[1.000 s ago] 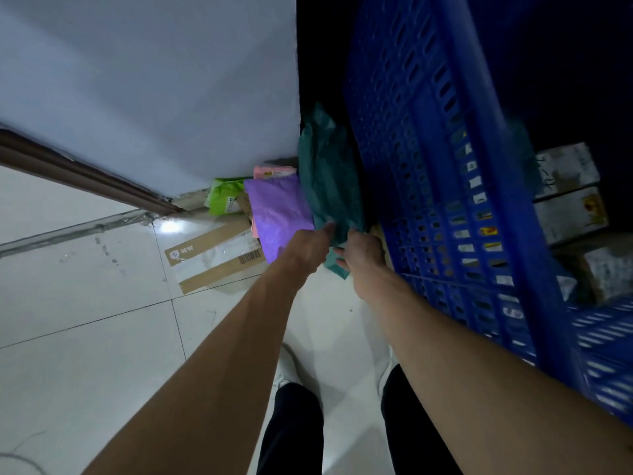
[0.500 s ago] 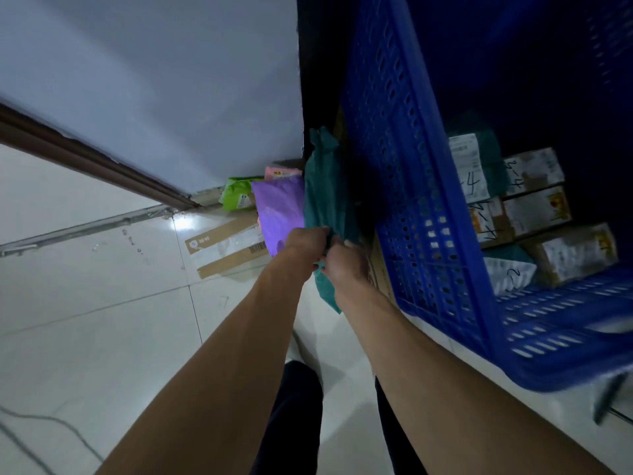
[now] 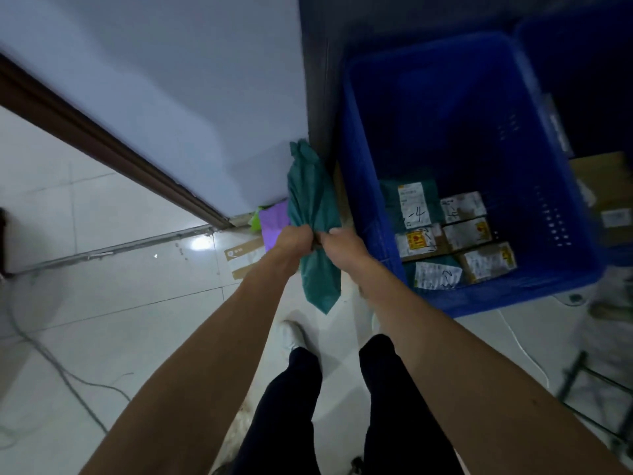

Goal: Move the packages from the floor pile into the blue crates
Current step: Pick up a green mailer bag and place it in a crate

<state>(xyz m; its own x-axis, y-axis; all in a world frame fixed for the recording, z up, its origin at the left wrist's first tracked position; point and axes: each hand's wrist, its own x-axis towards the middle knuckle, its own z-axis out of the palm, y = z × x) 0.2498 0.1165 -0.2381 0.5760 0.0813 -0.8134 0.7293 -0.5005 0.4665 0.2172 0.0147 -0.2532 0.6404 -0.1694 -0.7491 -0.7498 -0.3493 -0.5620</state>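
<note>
Head view looked down on both my hands gripping 1 teal soft package (image 3: 313, 200): my left hand (image 3: 293, 240) and my right hand (image 3: 342, 241) were closed on its middle, knuckles almost touching, so the bag stood upright with its top beside the white wall (image 3: 205, 97) and its lower end hanging free above the floor tiles (image 3: 120, 286). Just right of my right hand rose the near-left wall of the blue crate (image 3: 363, 186); its open mouth lay further right, with clear room above the boxes (image 3: 466, 231) and labelled bags already packed on its bottom. A 2nd blue crate (image 3: 582, 63) stood beyond it, blurred. Behind my left hand, against the wall's foot, the floor pile remained: a purple package (image 3: 272, 222), something green (image 3: 255, 219) partly hidden, and a flat cardboard parcel (image 3: 243, 257). Below my hands the floor lay open down to my shoes. A cable (image 3: 51, 358) trailed far to my left.
</note>
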